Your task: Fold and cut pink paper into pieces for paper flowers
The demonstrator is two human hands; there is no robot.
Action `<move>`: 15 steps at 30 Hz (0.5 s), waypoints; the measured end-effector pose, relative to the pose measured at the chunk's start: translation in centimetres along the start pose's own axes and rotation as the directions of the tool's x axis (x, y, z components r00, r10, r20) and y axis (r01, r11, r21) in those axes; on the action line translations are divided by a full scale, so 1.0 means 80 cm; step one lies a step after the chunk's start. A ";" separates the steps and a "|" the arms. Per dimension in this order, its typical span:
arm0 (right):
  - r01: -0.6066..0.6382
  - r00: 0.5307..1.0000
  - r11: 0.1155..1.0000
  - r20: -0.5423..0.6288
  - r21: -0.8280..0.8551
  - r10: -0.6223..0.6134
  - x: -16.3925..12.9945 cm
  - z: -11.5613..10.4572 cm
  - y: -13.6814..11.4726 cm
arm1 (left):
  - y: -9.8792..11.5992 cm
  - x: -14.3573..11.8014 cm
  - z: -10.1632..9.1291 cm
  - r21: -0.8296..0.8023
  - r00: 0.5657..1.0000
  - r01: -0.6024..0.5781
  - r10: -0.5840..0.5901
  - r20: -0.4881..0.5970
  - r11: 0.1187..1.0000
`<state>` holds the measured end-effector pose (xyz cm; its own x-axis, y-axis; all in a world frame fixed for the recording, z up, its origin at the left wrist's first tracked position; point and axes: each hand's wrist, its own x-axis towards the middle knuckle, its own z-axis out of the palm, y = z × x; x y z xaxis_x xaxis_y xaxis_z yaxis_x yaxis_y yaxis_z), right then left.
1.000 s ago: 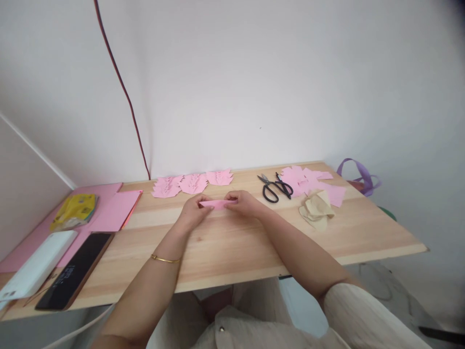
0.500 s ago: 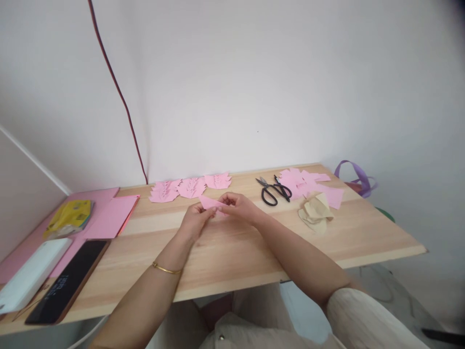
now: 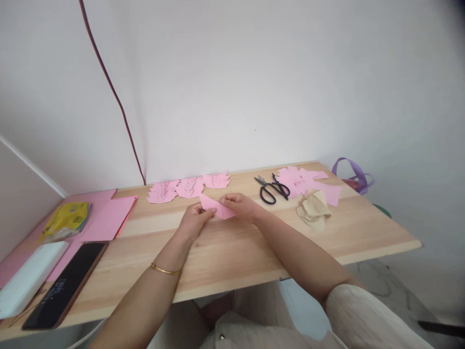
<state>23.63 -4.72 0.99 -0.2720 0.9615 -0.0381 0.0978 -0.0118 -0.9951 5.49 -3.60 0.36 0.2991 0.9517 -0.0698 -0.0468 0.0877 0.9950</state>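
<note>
The left hand (image 3: 193,222) is pinching the pink paper (image 3: 221,212) at its eight o'clock, the right hand (image 3: 240,207) at two.

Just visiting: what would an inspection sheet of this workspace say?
Surface: wooden table, along a wall.
Job's things: folded pink paper, in hand; pink cut-outs at the back; scissors.
Clutter: phone, white block and yellow packet, left; crumpled beige piece and pink scraps, right.
Hands: left hand and right hand both hold the folded pink paper.
Cables: dark red cable down the wall; pale cable below the table.
Surroundings: purple ribbon beyond the table's right end.
</note>
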 end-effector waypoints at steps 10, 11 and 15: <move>0.031 0.999 0.998 -0.026 -0.060 -0.033 -0.001 0.002 -0.003 | -0.010 0.004 -0.002 -0.042 1.000 0.003 -0.003 -0.011 0.999; 0.046 0.999 0.998 -0.008 -0.050 -0.046 -0.001 0.003 -0.003 | -0.010 0.005 -0.002 -0.041 1.000 -0.003 0.003 -0.002 0.999; 0.099 0.995 0.994 0.001 -0.049 -0.099 -0.001 0.005 -0.005 | -0.013 0.006 -0.003 -0.047 0.999 -0.010 0.012 0.045 0.999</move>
<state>23.26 -4.89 1.35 -0.2818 0.9576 0.0604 0.1172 0.0969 -0.9884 5.43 -3.16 -0.71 0.3410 0.9385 -0.0542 -0.0947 0.0917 0.9913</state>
